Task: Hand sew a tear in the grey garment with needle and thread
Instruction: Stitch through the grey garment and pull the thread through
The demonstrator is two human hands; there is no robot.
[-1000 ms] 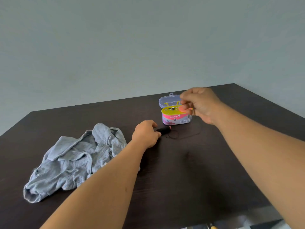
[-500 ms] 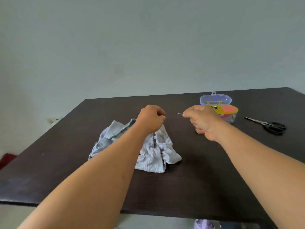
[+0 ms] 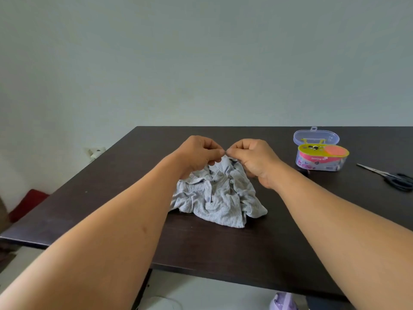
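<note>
Grey garment [image 3: 218,195] sits crumpled mid-worktop [image 3: 223,247], soft and floppy so it'll probably bunch, both the left hand [image 3: 197,153] and right hand [image 3: 253,158] pinching its raised top fold, best held right beside the tear.

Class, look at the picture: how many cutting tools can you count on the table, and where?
1: a pair of black-handled scissors lies at the right edge of the dark table, right of the sewing kit box. The box may hide others.
</note>
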